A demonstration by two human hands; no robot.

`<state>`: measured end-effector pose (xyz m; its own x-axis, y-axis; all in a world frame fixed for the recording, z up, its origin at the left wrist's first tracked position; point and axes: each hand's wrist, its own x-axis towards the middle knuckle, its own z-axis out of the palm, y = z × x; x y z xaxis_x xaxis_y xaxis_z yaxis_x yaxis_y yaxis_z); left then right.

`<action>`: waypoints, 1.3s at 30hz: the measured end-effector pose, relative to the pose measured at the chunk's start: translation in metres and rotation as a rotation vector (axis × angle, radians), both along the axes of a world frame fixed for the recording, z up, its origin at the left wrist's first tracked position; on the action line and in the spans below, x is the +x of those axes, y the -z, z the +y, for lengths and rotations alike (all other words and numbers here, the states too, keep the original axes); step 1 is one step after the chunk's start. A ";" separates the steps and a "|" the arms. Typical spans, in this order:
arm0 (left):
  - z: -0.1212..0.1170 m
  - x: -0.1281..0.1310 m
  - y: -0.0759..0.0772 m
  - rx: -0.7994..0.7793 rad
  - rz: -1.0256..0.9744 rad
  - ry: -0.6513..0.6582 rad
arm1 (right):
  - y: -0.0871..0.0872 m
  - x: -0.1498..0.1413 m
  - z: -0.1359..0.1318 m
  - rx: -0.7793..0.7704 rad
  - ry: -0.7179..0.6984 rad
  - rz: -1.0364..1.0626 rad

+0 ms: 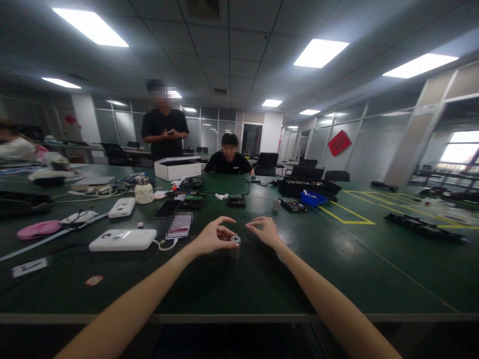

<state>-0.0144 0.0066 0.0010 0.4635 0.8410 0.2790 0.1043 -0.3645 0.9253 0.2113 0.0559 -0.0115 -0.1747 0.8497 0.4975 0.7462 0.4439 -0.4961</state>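
In the head view my left hand [214,236] reaches over the green table, its thumb and a finger closed on a small round metal part with holes [235,239]. Its index finger stays raised above the part. My right hand [265,231] is just to the right, apart from the metal part. The fingertips of that hand come together in a pinch pointing left; anything between them is too small to make out. Beyond the hands lie a small black device [236,201], a short metal cylinder [276,205] standing upright and a black hard-drive-like unit [294,205].
A white power bank [123,240] with a cable and a phone-like device [180,226] lie left. Behind are a cream jar [143,191], a white box [177,168] and a blue bin [313,198]. One person [164,122] stands; another [230,160] sits opposite.
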 end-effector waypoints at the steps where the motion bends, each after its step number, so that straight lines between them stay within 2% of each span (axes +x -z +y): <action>1: 0.000 0.000 0.000 0.005 0.006 -0.005 | 0.005 0.004 0.004 -0.032 0.045 -0.048; 5: -0.002 0.001 -0.003 0.036 0.041 -0.029 | 0.020 0.010 0.012 -0.066 0.124 -0.103; 8: -0.004 0.001 -0.005 0.040 0.049 -0.041 | 0.017 0.006 0.011 -0.002 0.116 -0.072; 10: -0.005 0.001 -0.005 0.046 0.050 -0.045 | 0.009 0.001 0.005 0.084 0.049 0.015; 12: -0.004 0.001 -0.004 0.059 0.046 -0.041 | -0.001 -0.006 -0.005 0.162 -0.084 0.136; 14: -0.002 0.001 -0.001 0.072 0.034 -0.026 | -0.009 -0.014 -0.019 0.177 -0.240 0.197; 16: -0.001 0.001 0.000 0.073 0.012 -0.008 | -0.014 -0.021 -0.033 0.168 -0.336 0.187; 18: 0.000 0.001 0.001 0.069 -0.004 0.003 | -0.016 -0.028 -0.042 0.159 -0.373 0.156; 32: -0.001 0.001 0.001 0.066 -0.017 0.018 | -0.018 -0.032 -0.051 0.074 -0.404 0.063; 36: -0.001 0.002 0.001 0.055 -0.027 0.023 | -0.014 -0.036 -0.053 -0.041 -0.364 0.144; 39: -0.002 0.002 -0.002 0.079 -0.021 0.000 | -0.013 -0.037 -0.051 -0.183 -0.418 0.268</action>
<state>-0.0128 0.0048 0.0026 0.4568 0.8158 0.3546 0.0850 -0.4369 0.8955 0.1740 0.0049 0.0011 -0.4037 0.8120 0.4216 0.3605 0.5647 -0.7424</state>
